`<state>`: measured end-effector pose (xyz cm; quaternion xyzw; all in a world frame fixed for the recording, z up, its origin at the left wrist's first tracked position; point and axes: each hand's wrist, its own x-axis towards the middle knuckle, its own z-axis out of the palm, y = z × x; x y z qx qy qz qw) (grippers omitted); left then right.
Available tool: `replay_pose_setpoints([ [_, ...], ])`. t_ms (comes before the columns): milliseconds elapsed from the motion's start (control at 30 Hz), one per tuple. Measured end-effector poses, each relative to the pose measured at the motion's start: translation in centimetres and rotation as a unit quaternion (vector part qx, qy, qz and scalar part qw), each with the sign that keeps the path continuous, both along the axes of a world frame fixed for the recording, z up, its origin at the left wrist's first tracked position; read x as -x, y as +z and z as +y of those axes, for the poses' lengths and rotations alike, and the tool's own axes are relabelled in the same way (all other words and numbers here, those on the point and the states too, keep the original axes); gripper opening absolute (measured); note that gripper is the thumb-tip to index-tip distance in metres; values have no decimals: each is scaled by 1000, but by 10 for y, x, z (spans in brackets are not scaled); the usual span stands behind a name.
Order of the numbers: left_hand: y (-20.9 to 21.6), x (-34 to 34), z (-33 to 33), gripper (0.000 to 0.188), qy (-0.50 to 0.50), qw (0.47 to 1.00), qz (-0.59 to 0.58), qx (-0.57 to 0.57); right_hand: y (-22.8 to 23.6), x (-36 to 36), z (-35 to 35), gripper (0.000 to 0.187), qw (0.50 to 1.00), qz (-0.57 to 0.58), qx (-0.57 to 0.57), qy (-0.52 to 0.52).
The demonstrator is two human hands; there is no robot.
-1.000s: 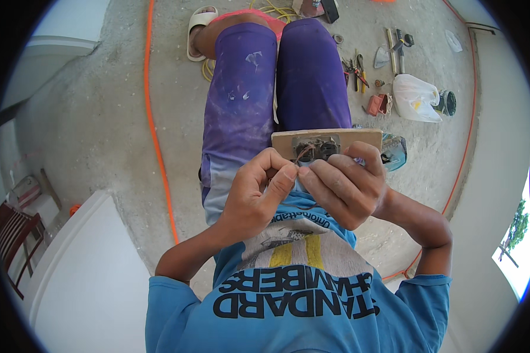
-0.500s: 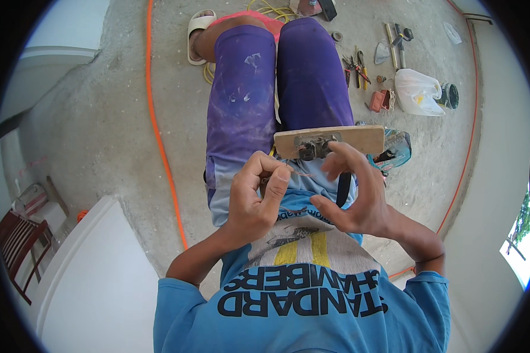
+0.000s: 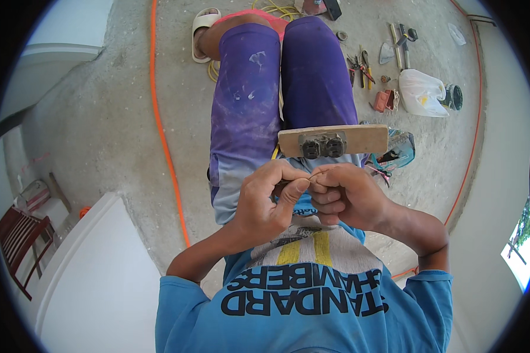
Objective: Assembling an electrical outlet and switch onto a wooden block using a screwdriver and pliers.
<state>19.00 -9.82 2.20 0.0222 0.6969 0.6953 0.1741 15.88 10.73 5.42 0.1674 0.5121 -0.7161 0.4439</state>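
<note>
My left hand (image 3: 265, 200) pinches a thin wire (image 3: 314, 177) between thumb and forefinger, just above my lap. Against it, the closed fingers of my right hand (image 3: 352, 194) grip the wire's end, and the other fingers curl into the palm. Most of the wire is hidden by the fingers. Beyond the hands, a wooden board (image 3: 368, 138) rests across my thighs. A dark double socket outlet (image 3: 323, 147) on a metal plate is fitted to its near side, apart from both hands.
On the concrete floor at the right lie pliers (image 3: 365, 67), a hammer (image 3: 404, 44), a scraper (image 3: 386, 53), a red box (image 3: 384, 101) and a white plastic bag (image 3: 421, 93). An orange cord (image 3: 161, 123) runs along the left. A wooden chair (image 3: 20, 241) stands beyond a white low wall (image 3: 100, 265).
My right hand, spread apart near the board before, has moved down and left and closed on the wire beside my left hand. The socket outlet is now uncovered.
</note>
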Motion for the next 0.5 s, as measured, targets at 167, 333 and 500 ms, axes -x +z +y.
replay_pose_setpoints([
  [167,7,1,-6,19,9,999,-35,-16,9,10,16,23,920,348,-169,69],
  [333,16,8,-14,20,-74,996,-56,-6,-4,29,24,46,477,825,-249,170],
  [500,22,15,-17,16,-126,990,-67,2,-5,38,21,20,378,874,-192,238],
])
